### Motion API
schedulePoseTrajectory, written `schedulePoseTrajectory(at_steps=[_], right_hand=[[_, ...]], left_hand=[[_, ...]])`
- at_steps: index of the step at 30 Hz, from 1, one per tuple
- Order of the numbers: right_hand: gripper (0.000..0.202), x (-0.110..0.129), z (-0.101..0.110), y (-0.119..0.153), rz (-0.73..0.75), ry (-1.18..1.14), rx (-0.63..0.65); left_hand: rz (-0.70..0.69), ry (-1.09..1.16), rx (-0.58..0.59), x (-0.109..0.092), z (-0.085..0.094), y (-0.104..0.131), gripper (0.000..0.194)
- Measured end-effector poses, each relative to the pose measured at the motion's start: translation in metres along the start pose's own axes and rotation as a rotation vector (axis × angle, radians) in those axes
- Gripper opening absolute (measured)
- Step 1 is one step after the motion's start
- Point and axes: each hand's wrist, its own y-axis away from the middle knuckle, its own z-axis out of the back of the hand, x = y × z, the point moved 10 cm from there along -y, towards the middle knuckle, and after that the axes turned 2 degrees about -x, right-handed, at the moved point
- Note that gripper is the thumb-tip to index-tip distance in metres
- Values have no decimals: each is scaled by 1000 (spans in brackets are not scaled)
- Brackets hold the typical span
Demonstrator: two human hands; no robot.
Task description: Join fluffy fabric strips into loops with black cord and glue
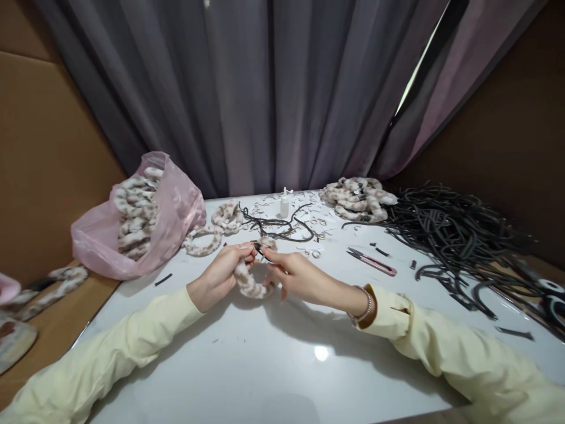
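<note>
In the head view, a fluffy white-and-brown tube (249,284) curves into a ring between my two hands above the table. My left hand (220,272) is closed, pinching the ring near its upper end, where a short black piece shows at the fingertips. Against that same spot, my right hand (304,275) is closed too, its thumb and forefinger at the black piece and the other fingers curled by the ring's right side. What exactly lies inside the pinch is partly hidden by the fingers. Just beyond are two finished-looking fluffy rings (203,241).
A pink plastic bag (176,197) of fluffy rings stands left. Behind the hands are black cords (304,232), a small white bottle (285,205) and scattered small metal-looking bits. Thread snips (373,261) lie right, near a fluffy pile (357,197) and a heap of black tubing (459,229).
</note>
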Motion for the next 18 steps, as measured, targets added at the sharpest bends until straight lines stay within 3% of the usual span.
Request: schedulePoseTrajectory(at_steps=[5, 8, 11, 15, 18], right_hand=[[46, -16, -13, -5, -168, -349, 1], [35, -20, -16, -6, -259, -557, -16], [23, -21, -18, -8, -245, -668, -19], [10, -30, -7, -12, -186, -575, -115], [26, -33, 1, -12, -171, -441, -165]], left_hand=[[139, 128, -103, 10, 10, -2, 17], [135, 118, -113, 8, 9, -1, 17], [121, 106, -107, 6, 6, 2, 16], [-1, 2, -16, -6, -5, 6, 10], [-226, -277, -48, -24, -6, 13, 13]])
